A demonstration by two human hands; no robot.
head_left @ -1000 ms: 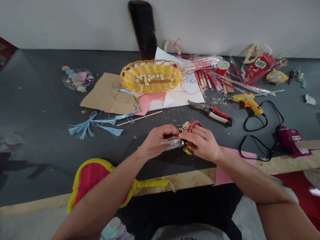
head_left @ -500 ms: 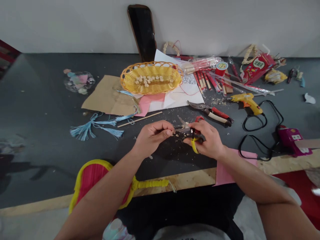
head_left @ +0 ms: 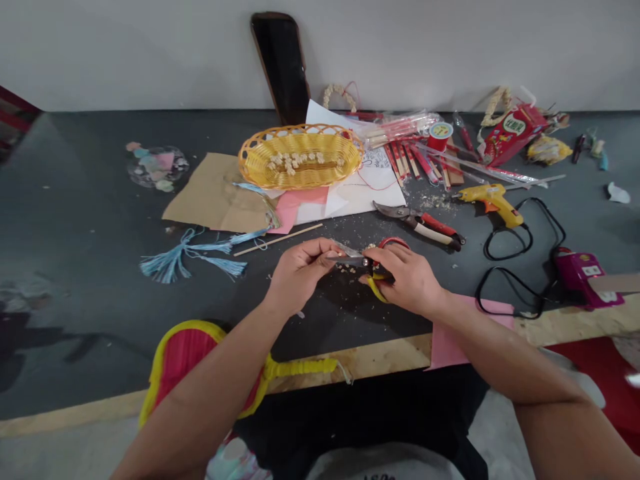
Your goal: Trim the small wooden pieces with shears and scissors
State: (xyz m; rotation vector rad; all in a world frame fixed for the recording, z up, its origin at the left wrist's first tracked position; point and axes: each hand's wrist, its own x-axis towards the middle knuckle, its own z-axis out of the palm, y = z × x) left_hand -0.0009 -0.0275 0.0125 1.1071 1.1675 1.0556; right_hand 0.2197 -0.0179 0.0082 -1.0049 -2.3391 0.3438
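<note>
My right hand (head_left: 403, 277) is wrapped round the handles of a pair of scissors (head_left: 374, 285), one handle yellow and the other red. Their blades point left and reach the fingertips of my left hand (head_left: 305, 273). That hand pinches something small between thumb and forefinger, too hidden by the fingers to name. Small pale crumbs and scraps lie on the dark table below the blades. Beyond the hands stands a yellow woven basket (head_left: 250, 163) with several small pale flower-like pieces in it.
Pruning shears (head_left: 425, 225), a yellow glue gun (head_left: 493, 203) and its black cord lie to the right. A blue tassel (head_left: 167, 257) and a thin stick (head_left: 280, 240) lie left. A pink-and-yellow fan (head_left: 187, 360) rests at the front edge. A phone (head_left: 283, 67) leans against the wall.
The scissors have moved left to my left fingertips, and their blades have come closer together. My right hand has shifted slightly left with them; my left hand has barely moved.
</note>
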